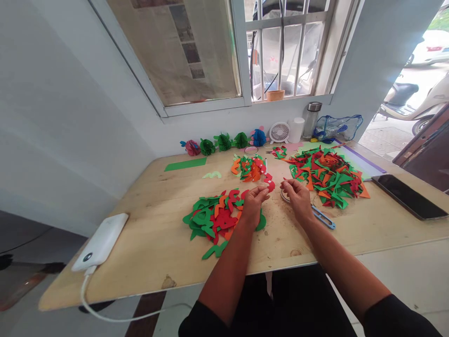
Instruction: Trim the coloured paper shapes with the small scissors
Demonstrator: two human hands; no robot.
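My left hand point(255, 202) pinches a wavy red cutout point(269, 182) that looks like paper or thin foam, with pale spots on it. To its right, my right hand point(295, 193) is closed in a pinch; a tiny red bit shows at its fingertips, too small to name surely. Beneath the right hand lies a tool with a light-blue slotted handle point(323, 218), partly covered. Under and left of my left forearm spreads a pile of green, red and orange cutouts point(210, 217). Beyond the hands sits a smaller heap of cutouts point(247, 168).
A large heap of coloured scraps point(329, 175) lies right, near a dark phone point(410, 196). Along the wall stand several folded-paper figures point(223, 142), a white fan point(279, 133) and a glass bottle point(311, 121). A white power bank point(101, 241) with a cable lies left.
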